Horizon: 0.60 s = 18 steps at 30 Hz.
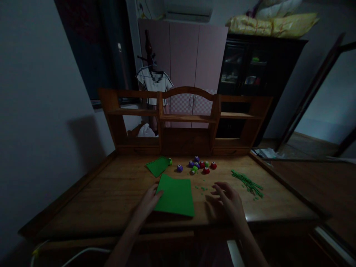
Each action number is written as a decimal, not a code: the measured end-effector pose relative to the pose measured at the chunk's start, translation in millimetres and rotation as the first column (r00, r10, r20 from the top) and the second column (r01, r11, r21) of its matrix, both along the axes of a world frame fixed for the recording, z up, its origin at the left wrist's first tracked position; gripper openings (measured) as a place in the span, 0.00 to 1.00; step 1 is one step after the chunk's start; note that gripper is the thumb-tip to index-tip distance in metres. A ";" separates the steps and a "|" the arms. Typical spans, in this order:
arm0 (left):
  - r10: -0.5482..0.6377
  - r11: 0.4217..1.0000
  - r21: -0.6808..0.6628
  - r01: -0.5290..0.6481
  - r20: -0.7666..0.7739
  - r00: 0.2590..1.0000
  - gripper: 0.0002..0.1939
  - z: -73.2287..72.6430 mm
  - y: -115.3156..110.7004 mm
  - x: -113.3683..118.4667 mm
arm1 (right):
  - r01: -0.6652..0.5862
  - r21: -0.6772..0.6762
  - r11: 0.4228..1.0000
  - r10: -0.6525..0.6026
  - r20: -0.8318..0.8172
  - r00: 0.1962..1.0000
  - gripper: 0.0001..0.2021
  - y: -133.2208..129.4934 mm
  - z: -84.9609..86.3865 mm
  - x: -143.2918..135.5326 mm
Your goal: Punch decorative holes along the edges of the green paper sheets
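My left hand (pixel 149 199) grips the left edge of a bright green sheet (pixel 177 195), thumb on top and fingers beneath. The sheet is roughly square and tilts a little over the near part of the wooden desk (pixel 108 193). To its right, my right hand (pixel 230 200) hovers above the desk, fingers loosely bent and apart, with nothing visible in them. Tiny green scraps (pixel 203 188) lie between the sheet and that hand. Farther back rests a smaller green piece (pixel 158 165) with a notched edge.
Several small purple, red and green knob-like objects (pixel 196 165) with pale round tops stand mid-desk. A pile of thin green strips (pixel 248 183) lies at right. A wooden shelf unit (pixel 189 118) closes off the desk's back; a wall (pixel 55 148) rises at left.
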State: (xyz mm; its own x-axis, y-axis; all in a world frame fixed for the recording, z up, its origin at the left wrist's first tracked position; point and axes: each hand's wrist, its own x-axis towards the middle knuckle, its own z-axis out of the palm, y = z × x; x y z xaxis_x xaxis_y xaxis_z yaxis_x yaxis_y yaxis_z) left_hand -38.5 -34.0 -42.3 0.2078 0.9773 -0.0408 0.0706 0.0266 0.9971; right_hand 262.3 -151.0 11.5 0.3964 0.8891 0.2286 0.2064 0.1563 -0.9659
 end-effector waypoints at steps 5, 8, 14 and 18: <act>-0.002 1.000 0.000 0.002 -0.006 1.000 0.21 -6.8 0.4 29.2 | 0.028 -0.008 1.000 -0.028 0.022 0.999 0.18 -9.8 -2.7 18.1; 0.003 1.000 0.028 -0.003 -0.005 1.000 0.20 -6.6 -3.1 45.3 | 0.020 -0.007 1.000 -0.019 0.046 0.999 0.17 -14.3 -3.3 20.4; 0.018 1.000 0.011 -0.018 0.013 1.000 0.20 -1.9 -3.5 52.2 | 0.003 -0.019 1.000 -0.002 0.071 0.997 0.16 -18.6 -8.5 23.0; 0.021 1.000 -0.008 -0.020 0.089 0.996 0.23 0.2 -1.9 35.7 | 0.002 -0.018 1.000 0.000 0.085 0.996 0.16 -18.0 -12.5 25.3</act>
State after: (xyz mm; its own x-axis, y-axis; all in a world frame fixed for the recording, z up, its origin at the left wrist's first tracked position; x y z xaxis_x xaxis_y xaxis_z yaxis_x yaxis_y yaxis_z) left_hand -2.8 -35.9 -42.2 0.1906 0.9812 -0.0300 -0.0196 0.0344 0.9992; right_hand 287.6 -169.0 -1.0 0.3773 0.8930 0.2452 0.2883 0.1384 -0.9475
